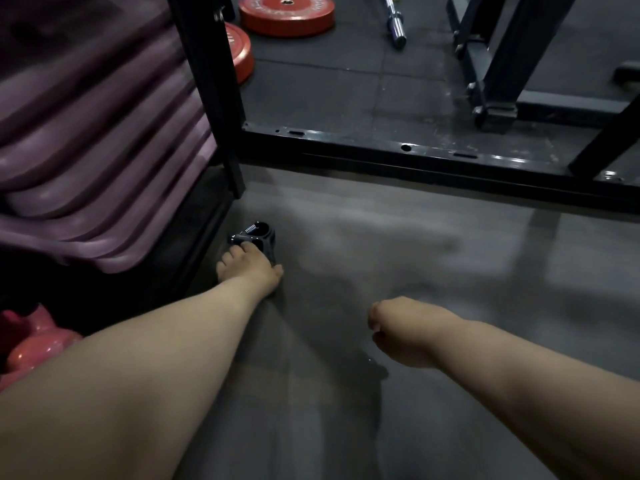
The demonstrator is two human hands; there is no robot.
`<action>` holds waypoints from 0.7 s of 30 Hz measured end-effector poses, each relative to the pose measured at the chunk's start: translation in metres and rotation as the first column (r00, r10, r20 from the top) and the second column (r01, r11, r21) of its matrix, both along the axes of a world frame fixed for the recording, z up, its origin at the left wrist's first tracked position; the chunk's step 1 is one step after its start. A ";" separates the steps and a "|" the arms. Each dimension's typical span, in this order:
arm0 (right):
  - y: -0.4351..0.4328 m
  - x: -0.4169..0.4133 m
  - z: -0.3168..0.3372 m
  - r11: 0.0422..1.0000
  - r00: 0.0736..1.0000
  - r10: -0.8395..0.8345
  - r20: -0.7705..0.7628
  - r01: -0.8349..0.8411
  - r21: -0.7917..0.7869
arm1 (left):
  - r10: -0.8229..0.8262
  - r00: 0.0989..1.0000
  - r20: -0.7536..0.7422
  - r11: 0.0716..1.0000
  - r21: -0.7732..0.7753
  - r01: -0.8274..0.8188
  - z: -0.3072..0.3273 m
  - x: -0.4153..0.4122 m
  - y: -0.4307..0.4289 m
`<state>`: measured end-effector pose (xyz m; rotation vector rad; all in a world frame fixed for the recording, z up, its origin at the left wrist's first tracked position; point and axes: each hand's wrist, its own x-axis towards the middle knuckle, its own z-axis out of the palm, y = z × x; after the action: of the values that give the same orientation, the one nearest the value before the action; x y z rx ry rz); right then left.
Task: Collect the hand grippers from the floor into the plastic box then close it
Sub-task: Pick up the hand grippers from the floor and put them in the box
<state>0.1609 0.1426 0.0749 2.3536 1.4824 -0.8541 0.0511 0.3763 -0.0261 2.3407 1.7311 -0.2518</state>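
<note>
A black hand gripper (258,235) with a steel spring lies on the grey floor beside the rack's foot. My left hand (247,268) reaches down onto it, the fingers curled round its handles. My right hand (403,329) hovers over the floor to the right, its fingers curled under and holding nothing that I can see. No plastic box is in view.
A stack of purple step platforms (93,133) fills the rack at left, above a pink kettlebell (38,344). A black steel frame bar (415,157) crosses the floor ahead. Beyond it lie red weight plates (287,13) and a barbell end (394,22).
</note>
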 end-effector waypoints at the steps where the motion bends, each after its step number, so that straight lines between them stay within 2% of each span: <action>1: 0.000 0.001 0.000 1.000 1.000 0.000 0.002 0.000 0.009 | 0.013 1.000 -0.014 1.000 -0.017 -0.014 0.001 0.001 0.001; 4: -0.005 0.002 -0.001 0.999 1.000 -0.008 -0.014 0.008 0.034 | 0.073 0.997 -0.023 0.994 -0.074 -0.074 0.010 0.001 -0.003; 7: -0.020 0.005 -0.001 0.998 0.998 -0.037 -0.056 0.039 0.048 | 0.069 0.994 0.084 0.994 -0.093 -0.061 0.020 0.005 -0.019; 10: -0.041 0.013 0.001 0.987 0.984 -0.131 -0.124 0.141 0.075 | 0.025 0.956 0.291 0.980 -0.198 0.035 0.037 0.028 -0.055; 13: -0.064 0.022 0.006 0.939 0.933 -0.299 -0.201 0.325 0.111 | 0.070 0.827 0.558 0.932 -0.331 0.145 0.050 0.061 -0.109; 15: -0.077 0.030 0.013 0.839 0.824 -0.454 -0.341 0.523 0.147 | 0.106 0.717 0.689 0.893 -0.384 0.237 0.057 0.081 -0.152; 17: -0.089 0.038 0.023 0.680 0.615 -0.569 -0.546 0.725 0.107 | 0.140 0.663 0.736 0.848 -0.435 0.304 0.066 0.097 -0.191; 19: -0.104 0.046 0.034 0.536 0.365 -0.579 -0.729 0.845 -0.002 | 0.159 0.682 0.714 0.779 -0.515 0.358 0.076 0.109 -0.221; 21: -0.121 0.052 0.042 0.448 0.196 -0.540 -0.818 0.890 -0.083 | 0.151 0.718 0.679 0.715 -0.577 0.395 0.088 0.118 -0.244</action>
<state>0.2128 0.0215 0.1168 3.3368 0.4459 -2.2295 0.1686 0.1324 0.0620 1.6455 0.8602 -0.0129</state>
